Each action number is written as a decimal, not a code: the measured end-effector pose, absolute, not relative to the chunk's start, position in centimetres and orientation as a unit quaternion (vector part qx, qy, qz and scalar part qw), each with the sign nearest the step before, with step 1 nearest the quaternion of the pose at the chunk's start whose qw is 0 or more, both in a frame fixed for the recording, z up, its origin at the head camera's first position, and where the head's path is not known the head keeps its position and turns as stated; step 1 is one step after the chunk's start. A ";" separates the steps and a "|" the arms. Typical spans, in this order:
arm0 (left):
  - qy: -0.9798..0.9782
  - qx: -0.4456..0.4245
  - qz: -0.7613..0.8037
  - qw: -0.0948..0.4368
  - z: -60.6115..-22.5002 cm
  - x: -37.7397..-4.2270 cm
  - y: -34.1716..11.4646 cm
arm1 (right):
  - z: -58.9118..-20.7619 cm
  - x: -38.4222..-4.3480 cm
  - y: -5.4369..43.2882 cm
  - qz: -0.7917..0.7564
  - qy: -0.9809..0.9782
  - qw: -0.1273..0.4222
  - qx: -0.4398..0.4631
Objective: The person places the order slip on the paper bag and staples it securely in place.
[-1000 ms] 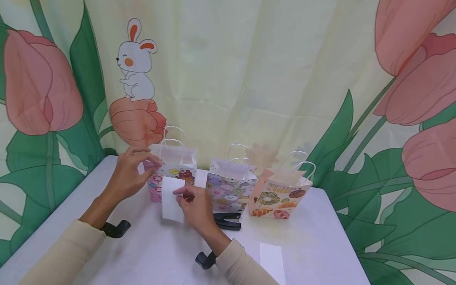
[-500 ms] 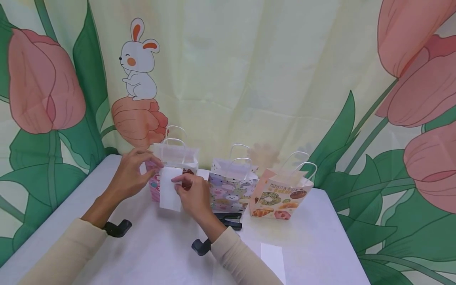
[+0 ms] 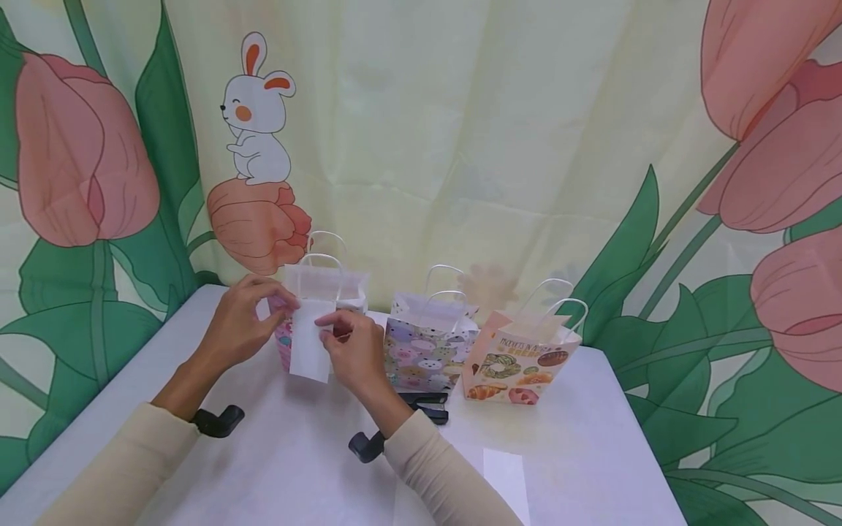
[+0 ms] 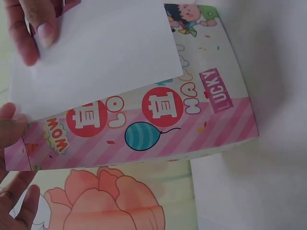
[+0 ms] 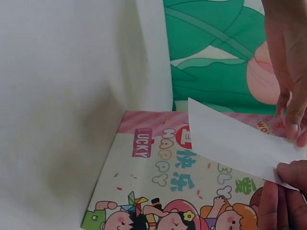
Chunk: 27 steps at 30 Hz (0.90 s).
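My right hand point(image 3: 355, 352) pinches a blank white sheet of paper point(image 3: 308, 351), which hangs in front of a pink-and-white gift bag point(image 3: 283, 343) with white handles. At the bag's upper left corner, my left hand point(image 3: 238, 321) pinches the rim, its thumb point(image 4: 12, 132) on the near face and its other fingers behind. The sheet's top corner comes right up to that thumb. In the right wrist view, the sheet point(image 5: 230, 141) stands off at an angle from the bag's printed face point(image 5: 163, 182). Most of the bag's front is hidden behind the sheet in the head view.
A purple animal-print gift bag point(image 3: 424, 358) and a peach bread-print one point(image 3: 509, 369) stand to the right. A black stapler point(image 3: 430, 416) lies before the purple bag. Another white sheet point(image 3: 506, 478) lies on the table point(image 3: 592, 453) near the front. A printed curtain point(image 3: 513, 146) hangs behind.
The right hand has raised the white sheet and moved it slightly left, so its top edge now reaches near the bag's rim by the left hand. The left hand stays at the bag's corner.
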<state>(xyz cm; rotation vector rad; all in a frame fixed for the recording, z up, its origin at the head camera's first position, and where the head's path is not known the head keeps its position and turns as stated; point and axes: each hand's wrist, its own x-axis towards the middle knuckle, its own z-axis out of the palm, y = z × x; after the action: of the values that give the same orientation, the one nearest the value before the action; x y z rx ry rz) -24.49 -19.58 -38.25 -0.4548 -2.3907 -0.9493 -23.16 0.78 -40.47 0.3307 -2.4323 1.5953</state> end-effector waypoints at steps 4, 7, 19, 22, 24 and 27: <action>-0.884 -0.166 -0.350 0.263 -38.3 -24.5 -19.6 | -40.3 -23.3 0.6 0.545 -0.824 0.103 0.116; -0.884 -0.164 -0.350 0.264 -38.3 -24.5 -19.5 | -40.3 -23.4 0.4 0.544 -0.824 0.103 0.119; -0.879 -0.158 -0.357 0.274 -38.5 -24.6 -19.4 | -40.5 -23.7 0.1 0.543 -0.824 0.108 0.117; -0.878 -0.159 -0.357 0.277 -38.6 -24.6 -19.4 | -40.6 -23.5 0.2 0.546 -0.822 0.111 0.120; -0.877 -0.160 -0.357 0.278 -38.6 -24.6 -19.5 | -40.6 -23.3 0.3 0.548 -0.820 0.111 0.122; -0.877 -0.163 -0.355 0.280 -38.6 -24.6 -19.5 | -40.8 -23.3 0.3 0.549 -0.818 0.115 0.125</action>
<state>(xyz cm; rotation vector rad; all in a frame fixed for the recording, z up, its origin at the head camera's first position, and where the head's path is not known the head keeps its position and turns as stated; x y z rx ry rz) -24.63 -19.50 -38.60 -0.4361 -2.3499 -0.9528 -23.28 0.32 -40.78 0.3677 -2.3977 1.6100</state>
